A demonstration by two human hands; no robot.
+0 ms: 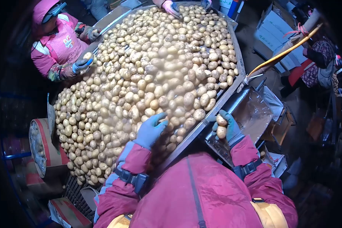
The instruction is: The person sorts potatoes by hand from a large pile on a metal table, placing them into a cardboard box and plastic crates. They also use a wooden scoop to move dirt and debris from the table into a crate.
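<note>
Heaped potatoes (163, 101) lie nearer left hand (148, 132), 12 o'clock from its half-open, seemingly empty fingers; right hand (233, 131) curls round two potatoes (221, 132).

Potatoes (140, 84) on table (197, 132); box (254, 108) right of table; co-worker (67, 45) at far left.

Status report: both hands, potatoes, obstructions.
Right hand holds two potatoes, near plastic-lined box. Left hand at potato heap. Table rim between hands.

Potatoes (138, 81) fill the large sorting desk (237, 81) across the centre. At lower centre, the gloved left hand (151, 130) touches them; right of it, the right hand (228, 128) holds two potatoes.
</note>
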